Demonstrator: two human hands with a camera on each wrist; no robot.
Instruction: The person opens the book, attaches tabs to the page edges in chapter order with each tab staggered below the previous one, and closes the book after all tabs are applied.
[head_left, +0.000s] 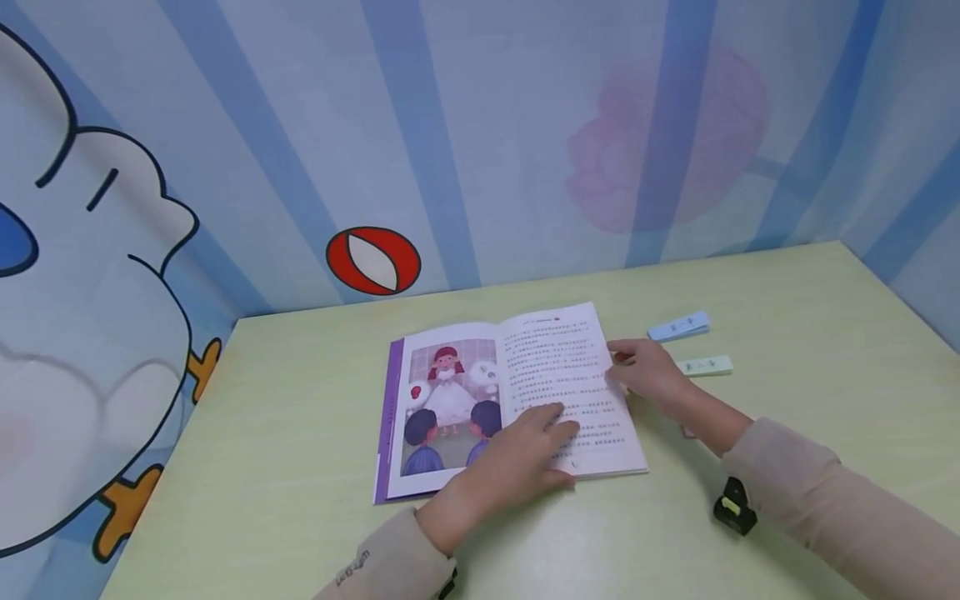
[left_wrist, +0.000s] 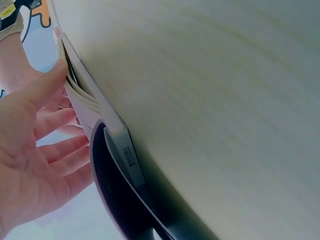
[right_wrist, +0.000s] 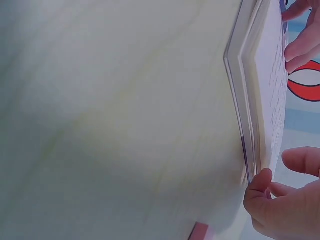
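The left hand (head_left: 517, 454) lies palm-down across the near part of the right page (head_left: 551, 358) of the illustrated book (head_left: 453, 383) on the counter (head_left: 285, 433), fingers spread. The right hand (head_left: 651, 373) touches the page's right edge, fingers bent; I cannot tell whether they pinch it.

small printed characters on open book (head_left: 517, 379), blue paper strip (head_left: 678, 326), green paper strip (head_left: 708, 365); marks on left sleeve (head_left: 393, 554). none legible, too small.
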